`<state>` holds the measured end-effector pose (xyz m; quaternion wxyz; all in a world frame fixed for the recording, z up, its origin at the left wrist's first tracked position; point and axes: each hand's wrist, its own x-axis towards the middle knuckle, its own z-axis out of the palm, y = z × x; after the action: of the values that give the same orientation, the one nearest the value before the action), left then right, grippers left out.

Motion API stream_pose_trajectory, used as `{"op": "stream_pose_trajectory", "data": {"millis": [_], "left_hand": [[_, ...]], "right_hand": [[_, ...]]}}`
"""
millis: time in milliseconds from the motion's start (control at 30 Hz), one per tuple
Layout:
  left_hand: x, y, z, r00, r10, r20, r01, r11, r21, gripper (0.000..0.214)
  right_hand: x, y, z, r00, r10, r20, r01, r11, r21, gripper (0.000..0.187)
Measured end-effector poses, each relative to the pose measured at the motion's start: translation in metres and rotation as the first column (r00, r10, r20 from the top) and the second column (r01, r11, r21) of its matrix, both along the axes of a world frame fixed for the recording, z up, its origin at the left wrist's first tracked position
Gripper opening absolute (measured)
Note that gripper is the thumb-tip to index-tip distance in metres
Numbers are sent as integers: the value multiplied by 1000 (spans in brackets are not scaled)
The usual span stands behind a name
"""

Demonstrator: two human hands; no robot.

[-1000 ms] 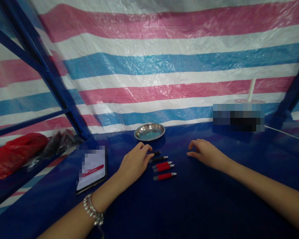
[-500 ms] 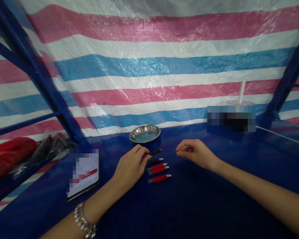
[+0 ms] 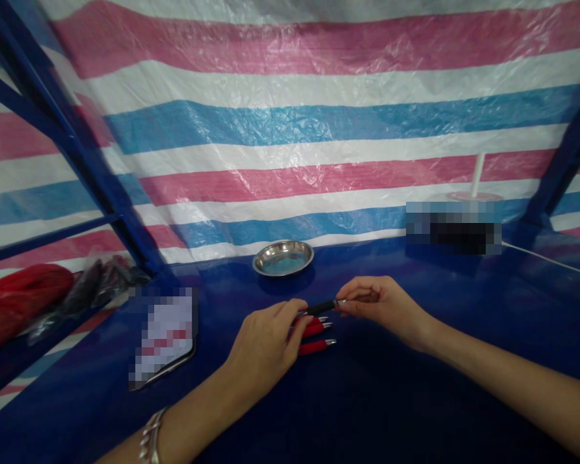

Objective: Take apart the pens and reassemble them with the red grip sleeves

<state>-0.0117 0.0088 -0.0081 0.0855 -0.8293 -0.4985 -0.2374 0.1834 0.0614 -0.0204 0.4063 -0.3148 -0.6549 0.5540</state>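
A black pen spans the gap between my two hands, just above the table. My left hand has thumb and fingers closed on its left end. At its silvery right end, my right hand pinches with thumb and fingertips; whether a small separate part is in that pinch cannot be made out. Below the black pen lie red pens, the nearest one partly covered by my left hand and others close behind it. Only one black pen shows.
A shallow metal dish stands at the back of the blue table. To the left lies a phone with a blurred screen. A pixelated object with a white stick and a cable is at the back right. Red bagged items sit far left.
My left hand has moved slightly right and toward me with a black pen. My right hand, earlier apart, now meets the pen's right end. The second black pen is no longer distinguishable.
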Motion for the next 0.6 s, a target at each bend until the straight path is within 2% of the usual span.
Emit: {"op": "stream_pose_trajectory", "data": {"millis": [300,600], "left_hand": [[1,-1,-1,999,-34,-39,34,999,-3,14],[2,-4,0,997,-67,-49,68,997,22,16]], "right_hand": [[-1,-1,0,999,-10,34,10,1000,10,17],[-1,-4,2,992,-24,122,12,995,96,11]]}}
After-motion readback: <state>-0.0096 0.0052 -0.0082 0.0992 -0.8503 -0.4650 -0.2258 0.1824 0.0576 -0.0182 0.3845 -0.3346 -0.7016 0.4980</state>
